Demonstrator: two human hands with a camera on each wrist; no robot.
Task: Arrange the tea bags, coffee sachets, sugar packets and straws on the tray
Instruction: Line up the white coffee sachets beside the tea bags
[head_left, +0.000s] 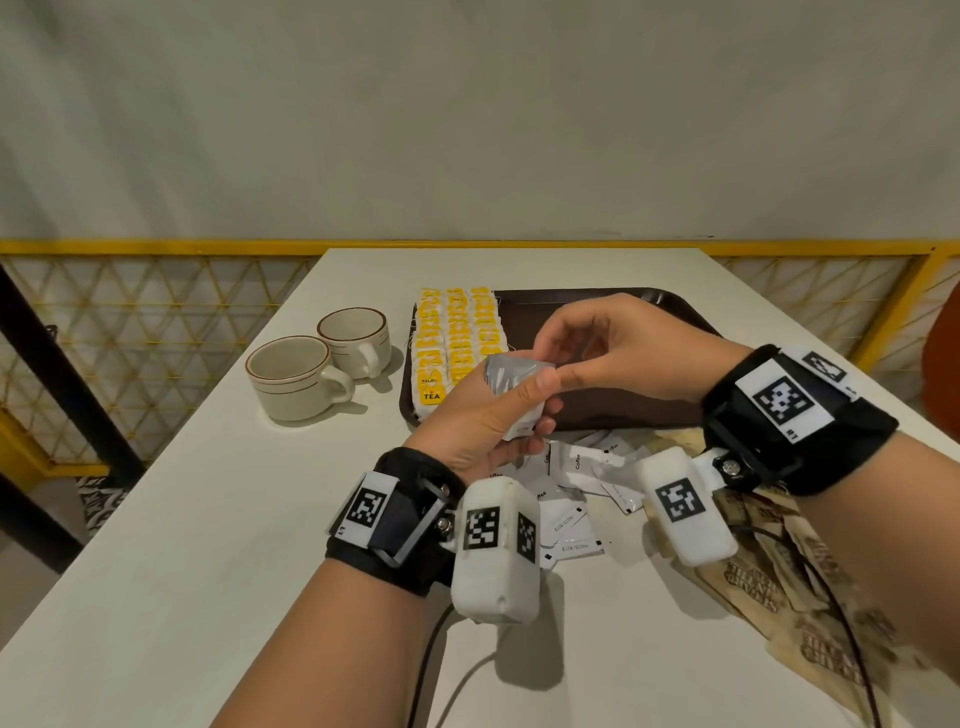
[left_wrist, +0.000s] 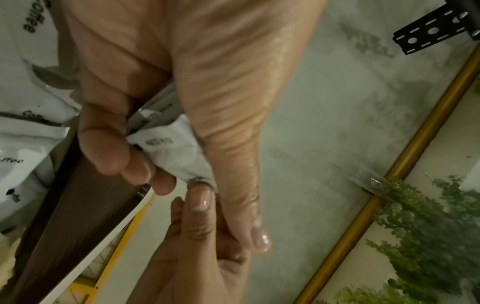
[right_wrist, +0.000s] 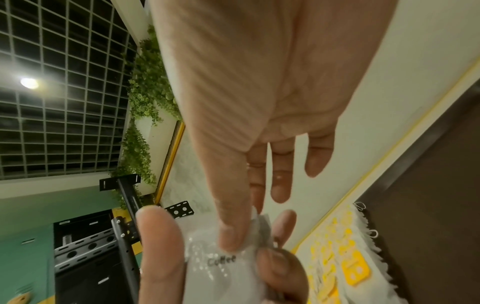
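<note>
- The left hand (head_left: 480, 421) grips a small stack of coffee sachets (head_left: 511, 395) above the tray's (head_left: 613, 306) near edge — thumb on top, fingers curled beneath.
- The right hand (head_left: 618, 345) pinches the stack's top corner; its other fingers spread loosely.
- Tea bags (head_left: 457, 338) lie in rows on the tray's left side.
- More sachets (head_left: 569, 488) — perhaps a dozen, partly hidden — litter the table (head_left: 208, 519).

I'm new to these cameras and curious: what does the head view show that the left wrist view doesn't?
Only the head view shows the two cups, the rows of tea bags on the tray, and the brown packets on the table. Only the left wrist view shows green foliage and a brass rail. Both show the left hand holding coffee sachets, the right hand touching them, and loose sachets.
</note>
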